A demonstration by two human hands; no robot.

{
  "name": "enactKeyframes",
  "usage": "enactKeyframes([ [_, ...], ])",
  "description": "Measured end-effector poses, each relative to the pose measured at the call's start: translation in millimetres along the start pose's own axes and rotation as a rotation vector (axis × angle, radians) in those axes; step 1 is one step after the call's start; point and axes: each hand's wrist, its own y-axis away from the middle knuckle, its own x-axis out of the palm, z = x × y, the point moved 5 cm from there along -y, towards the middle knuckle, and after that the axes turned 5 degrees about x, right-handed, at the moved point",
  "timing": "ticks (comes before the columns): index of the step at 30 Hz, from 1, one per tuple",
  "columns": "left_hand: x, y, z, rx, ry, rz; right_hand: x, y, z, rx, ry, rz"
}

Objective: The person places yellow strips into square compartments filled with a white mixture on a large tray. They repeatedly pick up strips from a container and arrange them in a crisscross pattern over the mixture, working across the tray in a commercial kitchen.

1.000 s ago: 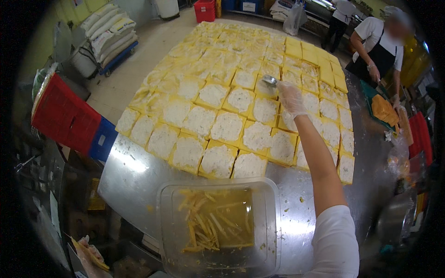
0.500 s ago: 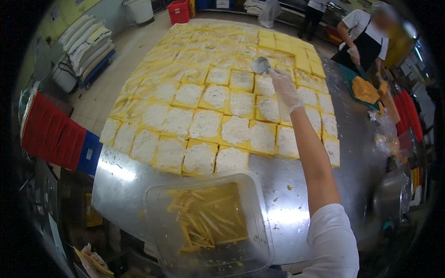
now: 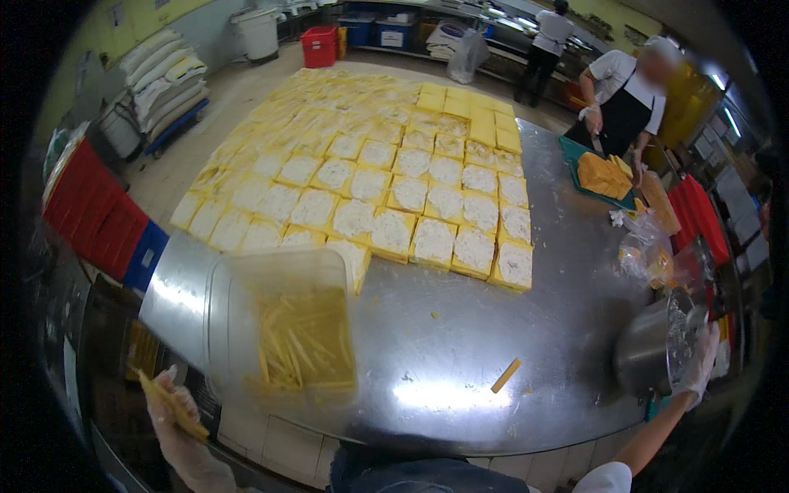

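Near the lower left, my gloved left hand is closed around a thin, flat yellow-brown piece that looks like bread or cake. My gloved right hand is at the rim of a metal pot on the right. Its fingers look bent, but what they hold is hidden; no scoop shows. Rows of square yellow bread or cake slices cover much of the metal table, many topped with flecked white spread. A clear plastic tub with yellow strips stands at the near left.
A loose yellow strip lies on the metal table. At the far right, a co-worker holds a knife by a green tray bearing an orange-yellow block. Red and blue crates stand left; plastic bags lie near the pot.
My right hand has moved from over the slices, where it held a round metal scoop, to the pot. The view has turned right, and more of my left hand shows. A loose strip is now visible.
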Motion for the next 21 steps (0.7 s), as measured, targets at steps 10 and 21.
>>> enactKeyframes([
  [10,40.5,134.1,-9.3,-0.304,0.226,0.142,28.8,-6.6,-34.3,0.108,-0.291,0.269],
  [21,-60.7,92.3,9.8,-0.348,0.327,0.278,148.9,514.9,357.7,-0.485,-0.708,1.947],
])
